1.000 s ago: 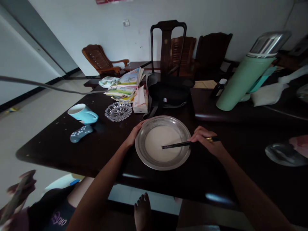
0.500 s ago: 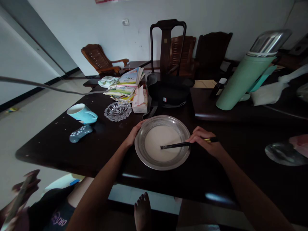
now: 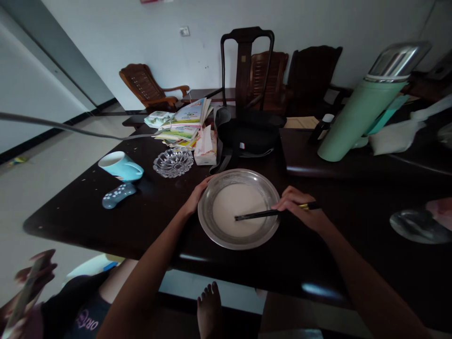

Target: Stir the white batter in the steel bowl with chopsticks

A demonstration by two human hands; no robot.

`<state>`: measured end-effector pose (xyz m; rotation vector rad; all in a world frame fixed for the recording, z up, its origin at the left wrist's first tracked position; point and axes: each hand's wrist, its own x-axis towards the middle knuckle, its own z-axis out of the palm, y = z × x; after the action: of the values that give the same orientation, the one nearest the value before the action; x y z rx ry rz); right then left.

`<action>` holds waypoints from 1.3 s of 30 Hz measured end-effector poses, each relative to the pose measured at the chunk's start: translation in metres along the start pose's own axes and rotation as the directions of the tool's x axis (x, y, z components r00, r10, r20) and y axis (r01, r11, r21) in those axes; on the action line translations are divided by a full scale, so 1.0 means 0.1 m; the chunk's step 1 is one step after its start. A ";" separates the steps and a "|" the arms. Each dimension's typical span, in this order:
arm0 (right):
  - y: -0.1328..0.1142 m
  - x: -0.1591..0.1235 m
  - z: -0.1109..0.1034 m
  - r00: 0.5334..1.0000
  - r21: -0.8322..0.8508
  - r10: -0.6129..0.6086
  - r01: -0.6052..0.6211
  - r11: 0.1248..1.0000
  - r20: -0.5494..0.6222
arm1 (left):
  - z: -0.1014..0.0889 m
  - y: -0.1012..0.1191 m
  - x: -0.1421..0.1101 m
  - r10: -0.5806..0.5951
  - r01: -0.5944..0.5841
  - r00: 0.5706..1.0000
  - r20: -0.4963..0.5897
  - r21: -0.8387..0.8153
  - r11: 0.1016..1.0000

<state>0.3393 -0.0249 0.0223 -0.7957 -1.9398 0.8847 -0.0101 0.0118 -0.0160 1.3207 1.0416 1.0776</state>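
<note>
A round metal bowl (image 3: pixel 205 225) stands on the dark wooden table, holding a pale, milky batter-like liquid (image 3: pixel 235 200). My left hand (image 3: pixel 197 194) grips the bowl's left rim, its fingers partly hidden behind the wall. Over the right rim, my right hand (image 3: pixel 295 204) is closed around black chopsticks (image 3: pixel 257 214) with a gold band near the upper end. Their tips reach into the liquid close to the middle of the bowl. The two sticks lie so close together that they look almost like one.
Left of the bowl are a light blue mug (image 3: pixel 122 165), a grey-blue game controller (image 3: pixel 118 195) and a glass dish (image 3: pixel 173 163). Behind are a tissue box (image 3: pixel 205 149), booklets (image 3: pixel 187 120) and a black bag (image 3: pixel 249 136). A green thermos (image 3: pixel 363 117) stands right. Another person's hands hold a phone-like object (image 3: pixel 26 287) lower left.
Almost nothing differs. The chopstick tips have shifted very slightly within the liquid, and both hands keep their places at the bowl.
</note>
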 end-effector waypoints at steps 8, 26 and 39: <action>0.07 -0.01 -0.12 0.976 -0.045 0.042 -0.053 0.998 -0.216 | 0.01 0.00 -0.01 0.008 -0.008 1.000 0.008 -0.012 1.000; 0.03 -0.03 -0.19 0.978 0.041 0.086 -0.080 0.996 -0.190 | -0.01 -0.04 0.00 -0.002 0.002 1.000 -0.012 0.005 1.000; 0.03 0.00 -0.13 0.979 -0.033 0.062 -0.070 0.997 -0.195 | -0.01 -0.02 0.00 0.004 -0.004 1.000 -0.005 0.011 1.000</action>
<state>0.3510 -0.0199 0.0247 -0.9390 -1.7729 0.7795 -0.0114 0.0122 -0.0183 1.3297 1.0507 1.0799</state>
